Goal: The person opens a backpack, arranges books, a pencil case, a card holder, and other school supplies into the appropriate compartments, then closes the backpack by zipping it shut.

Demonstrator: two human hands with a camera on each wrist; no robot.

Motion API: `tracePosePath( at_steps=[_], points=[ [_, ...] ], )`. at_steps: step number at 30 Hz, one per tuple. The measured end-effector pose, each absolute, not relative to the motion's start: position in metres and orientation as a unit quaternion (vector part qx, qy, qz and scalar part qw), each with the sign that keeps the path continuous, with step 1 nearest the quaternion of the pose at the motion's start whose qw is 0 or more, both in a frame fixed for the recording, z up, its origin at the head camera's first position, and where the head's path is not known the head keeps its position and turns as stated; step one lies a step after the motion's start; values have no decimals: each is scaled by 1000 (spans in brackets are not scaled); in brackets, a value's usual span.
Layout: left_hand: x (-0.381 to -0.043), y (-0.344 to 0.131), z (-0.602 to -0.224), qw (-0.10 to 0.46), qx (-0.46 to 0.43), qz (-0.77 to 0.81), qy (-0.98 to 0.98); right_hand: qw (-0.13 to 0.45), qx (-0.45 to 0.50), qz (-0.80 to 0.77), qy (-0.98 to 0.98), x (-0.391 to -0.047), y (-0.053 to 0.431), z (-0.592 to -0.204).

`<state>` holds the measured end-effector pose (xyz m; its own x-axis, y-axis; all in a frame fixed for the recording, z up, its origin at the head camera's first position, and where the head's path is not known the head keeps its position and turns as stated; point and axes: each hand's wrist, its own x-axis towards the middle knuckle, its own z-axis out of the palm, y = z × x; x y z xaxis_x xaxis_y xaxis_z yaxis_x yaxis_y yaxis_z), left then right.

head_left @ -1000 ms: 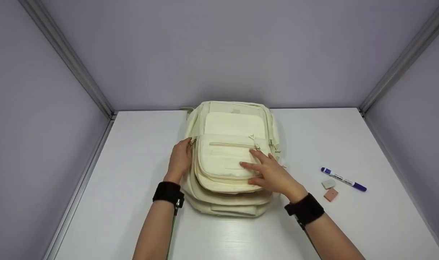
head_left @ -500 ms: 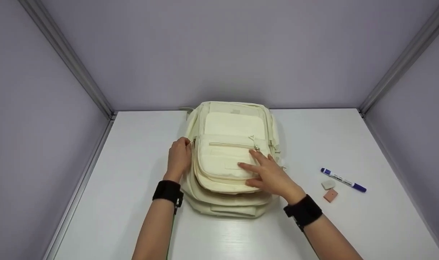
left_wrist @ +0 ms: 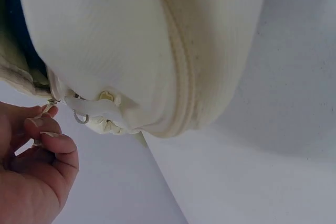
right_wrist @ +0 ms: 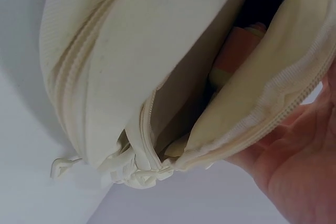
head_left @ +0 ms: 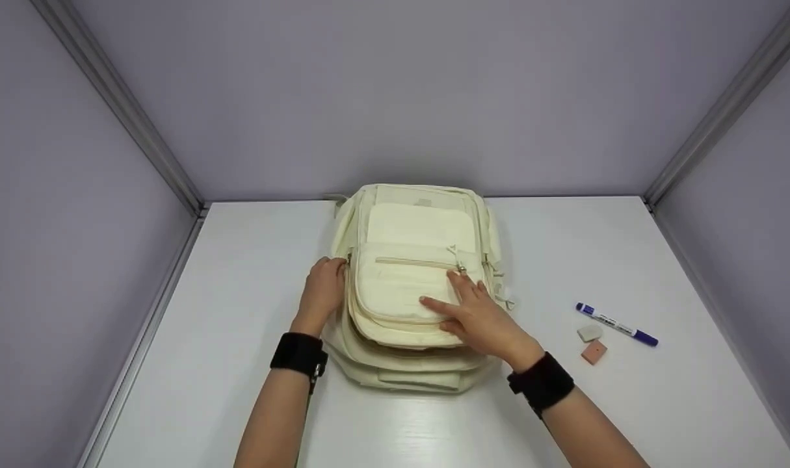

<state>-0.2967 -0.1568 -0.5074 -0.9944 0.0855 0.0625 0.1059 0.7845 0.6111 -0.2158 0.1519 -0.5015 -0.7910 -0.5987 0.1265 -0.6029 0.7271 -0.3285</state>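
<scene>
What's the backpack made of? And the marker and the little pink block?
The backpack looks like matte woven cloth: up close you can see fine ribs and stitching. The marker is probably smooth, hard plastic, with its straight, stiff shape and printed barrel. The pink block looks dull and could be rubber, like an eraser, but I can't be sure.

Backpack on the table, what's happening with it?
Someone is working on a cream backpack lying on a white table. The left-hand grip pinches a zipper pull at its side, while the right-hand grip rests on its front. One compartment gapes open, something reddish inside. A blue-capped marker, a gray block and a pink block lie to the right.
</scene>
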Motion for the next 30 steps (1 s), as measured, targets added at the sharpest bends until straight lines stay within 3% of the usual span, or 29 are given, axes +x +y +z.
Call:
tracePosePath(
  at_steps=[30],
  points=[
    [-270,-161,-506,-11,-53,-346,-937,20,305,164,-938,-218,144,-506]
  ],
)
